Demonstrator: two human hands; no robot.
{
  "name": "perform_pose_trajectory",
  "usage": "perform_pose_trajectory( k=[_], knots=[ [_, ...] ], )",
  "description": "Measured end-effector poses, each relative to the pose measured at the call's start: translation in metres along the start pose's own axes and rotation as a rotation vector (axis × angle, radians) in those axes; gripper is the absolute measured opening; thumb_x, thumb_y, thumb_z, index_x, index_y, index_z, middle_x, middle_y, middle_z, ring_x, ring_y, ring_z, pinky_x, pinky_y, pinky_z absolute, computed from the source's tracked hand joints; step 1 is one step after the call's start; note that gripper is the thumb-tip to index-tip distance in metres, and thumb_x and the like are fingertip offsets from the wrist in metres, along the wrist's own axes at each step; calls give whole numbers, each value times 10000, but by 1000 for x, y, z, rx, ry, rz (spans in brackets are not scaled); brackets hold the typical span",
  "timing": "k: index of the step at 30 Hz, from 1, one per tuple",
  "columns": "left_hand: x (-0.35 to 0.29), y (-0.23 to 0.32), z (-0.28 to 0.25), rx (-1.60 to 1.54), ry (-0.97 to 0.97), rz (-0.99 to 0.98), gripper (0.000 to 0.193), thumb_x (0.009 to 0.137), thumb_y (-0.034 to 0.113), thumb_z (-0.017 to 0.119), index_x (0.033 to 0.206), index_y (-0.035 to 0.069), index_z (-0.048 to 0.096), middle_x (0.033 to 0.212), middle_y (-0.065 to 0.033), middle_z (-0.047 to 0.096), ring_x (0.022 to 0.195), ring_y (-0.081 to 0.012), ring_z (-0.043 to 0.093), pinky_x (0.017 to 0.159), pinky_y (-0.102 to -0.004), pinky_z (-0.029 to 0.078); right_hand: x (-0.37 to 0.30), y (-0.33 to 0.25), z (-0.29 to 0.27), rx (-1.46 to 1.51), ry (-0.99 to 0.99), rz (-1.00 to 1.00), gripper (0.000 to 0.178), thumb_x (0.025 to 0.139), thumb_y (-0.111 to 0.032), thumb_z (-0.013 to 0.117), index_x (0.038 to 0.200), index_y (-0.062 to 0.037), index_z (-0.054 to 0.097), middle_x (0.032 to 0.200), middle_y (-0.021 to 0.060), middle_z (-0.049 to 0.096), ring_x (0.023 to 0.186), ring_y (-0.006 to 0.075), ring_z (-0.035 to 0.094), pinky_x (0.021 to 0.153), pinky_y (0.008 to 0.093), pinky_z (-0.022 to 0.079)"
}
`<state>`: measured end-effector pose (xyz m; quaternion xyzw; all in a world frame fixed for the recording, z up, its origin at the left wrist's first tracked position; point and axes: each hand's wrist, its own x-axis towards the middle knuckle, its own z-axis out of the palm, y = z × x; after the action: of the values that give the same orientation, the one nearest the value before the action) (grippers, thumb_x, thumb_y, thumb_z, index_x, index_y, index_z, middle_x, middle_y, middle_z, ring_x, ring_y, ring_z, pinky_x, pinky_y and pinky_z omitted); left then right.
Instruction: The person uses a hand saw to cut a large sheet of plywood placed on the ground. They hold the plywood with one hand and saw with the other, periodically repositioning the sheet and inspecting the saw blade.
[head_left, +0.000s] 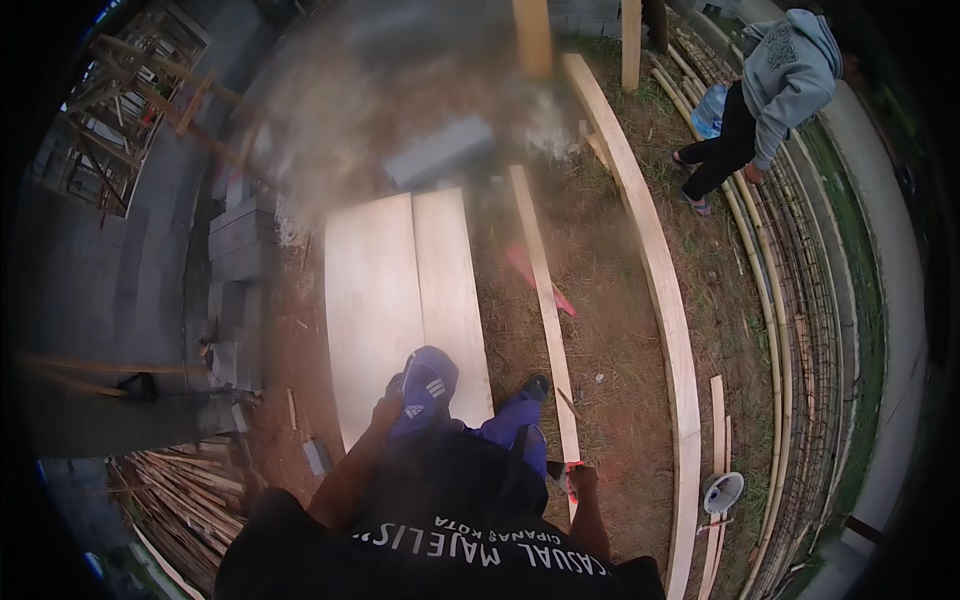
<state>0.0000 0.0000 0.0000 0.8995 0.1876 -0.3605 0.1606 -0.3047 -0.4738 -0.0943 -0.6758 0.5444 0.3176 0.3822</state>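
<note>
My left hand [388, 407] rests against the side of my bent left knee, in purple trousers; its fingers are mostly hidden. To the right, my right hand [582, 479] is closed round a red-handled tool [572, 467]. A dark, blade-like part shows beside the handle, but the tool's exact kind is too small to make out. It sits at the near part of a narrow wooden strip [541, 270], which runs away from me along the ground. Two pale wooden panels [370, 270] lie side by side under and ahead of my left leg.
A long, thick timber beam [655, 250] stretches along the right. Beyond it are bamboo poles [765, 300], wire mesh and a white bucket [723, 492]. A person [790, 75] in a grey hoodie stands far right. Grey blocks [240, 240] and piled sticks [185, 500] are left.
</note>
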Motion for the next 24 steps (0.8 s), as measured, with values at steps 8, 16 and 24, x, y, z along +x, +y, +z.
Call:
perform_pose_trajectory(
  k=[8, 16, 24],
  knots=[
    [-39, 99, 8, 74, -28, 161, 602, 1028, 469, 445, 1196, -41, 716, 1205, -310, 700, 1160, -479, 663, 1027, -549, 497, -32, 7, -117, 509, 233, -134, 178, 867, -122, 722, 734, -36, 641, 584, 35, 602, 460, 153, 572, 427, 351, 429],
    [-41, 176, -8, 56, -17, 337, 621, 1021, 503, 488, 1101, -54, 750, 1143, -308, 725, 1163, -438, 675, 1024, -487, 501, -59, 0, -126, 469, 317, -20, 181, 846, -144, 752, 760, -34, 636, 605, 65, 615, 456, 189, 580, 435, 390, 449],
    [25, 118, 8, 163, -218, 243, 596, 1041, 458, 448, 1100, -72, 716, 1161, -309, 705, 1102, -482, 668, 974, -550, 516, -36, 32, -63, 409, 197, 189, 234, 827, -221, 740, 769, -6, 669, 624, 121, 639, 501, 268, 664, 438, 424, 478]
  ],
)
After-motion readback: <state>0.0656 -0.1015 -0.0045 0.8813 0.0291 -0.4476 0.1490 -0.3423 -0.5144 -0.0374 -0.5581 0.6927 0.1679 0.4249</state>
